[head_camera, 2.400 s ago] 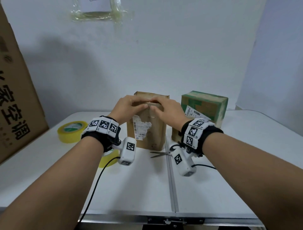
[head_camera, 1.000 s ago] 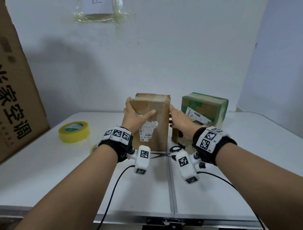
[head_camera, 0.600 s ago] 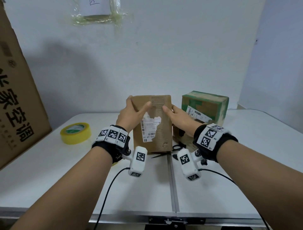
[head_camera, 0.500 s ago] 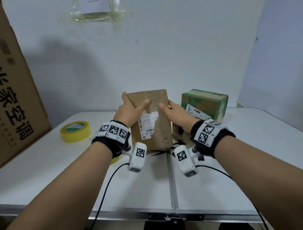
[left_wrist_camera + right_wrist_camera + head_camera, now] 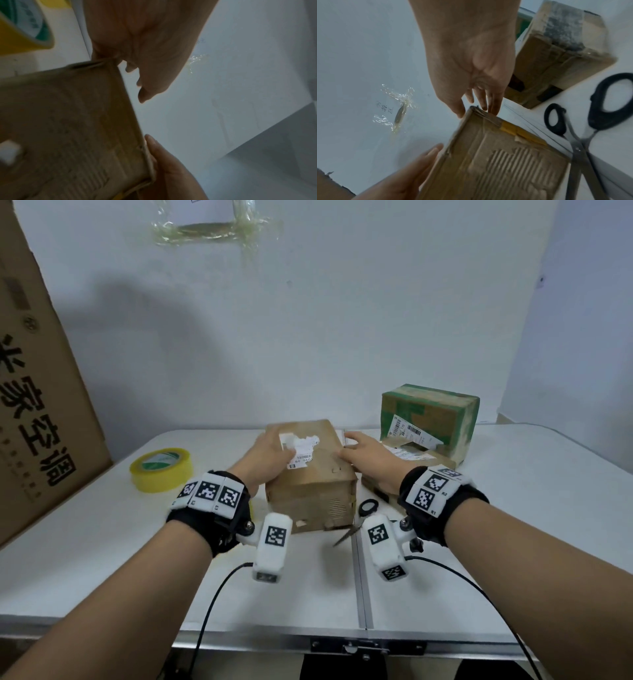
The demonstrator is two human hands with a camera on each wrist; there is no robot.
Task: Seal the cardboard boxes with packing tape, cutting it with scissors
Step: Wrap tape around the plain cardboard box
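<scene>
Cardboard box (image 5: 310,474) between both hands (image 5: 269,455)

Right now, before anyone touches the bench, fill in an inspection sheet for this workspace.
Surface: white table, metal seam down the middle.
Job's things: brown box lying flat, label up; green box behind it to the right; tape roll at left; scissors beside the brown box, unheld.
Clutter: low box in front of the green box.
Grips: left hand and right hand hold the brown box, one on each side.
Cables: black leads run from both wrist cameras off the near edge.
Surroundings: white wall with taped paper; big carton leaning at left.
</scene>
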